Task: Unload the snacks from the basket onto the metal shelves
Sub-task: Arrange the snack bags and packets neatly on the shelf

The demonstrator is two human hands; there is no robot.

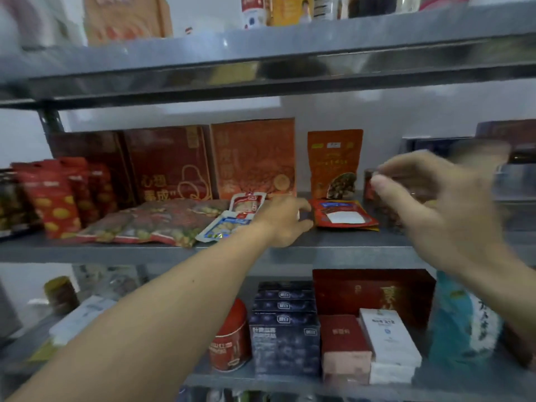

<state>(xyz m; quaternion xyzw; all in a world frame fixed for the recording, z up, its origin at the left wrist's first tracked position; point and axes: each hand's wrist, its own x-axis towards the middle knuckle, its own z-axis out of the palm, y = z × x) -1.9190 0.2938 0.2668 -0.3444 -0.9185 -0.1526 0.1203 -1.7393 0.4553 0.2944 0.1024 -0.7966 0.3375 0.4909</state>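
My left hand [285, 220] reaches onto the middle metal shelf [333, 245], fingers curled beside a flat red pouch [343, 216] with a white window; whether it grips something is hidden. Just left of that hand lie two small white snack packets [232, 219]. My right hand [443, 207] hovers blurred in front of a dark jar [369, 187] at the shelf's right, fingers spread and relaxed, holding nothing I can see. An orange stand-up pouch [335, 163] stands behind the flat red pouch. The basket is out of view.
Red boxes [168, 163] and an orange box [253, 158] stand at the shelf back, red bags [55, 198] at left, flat nut bags [150, 221] in front. The lower shelf holds a red can [230, 338], dark boxes [284, 326] and white boxes [388, 338]. Upper shelf edge [261, 62] overhangs.
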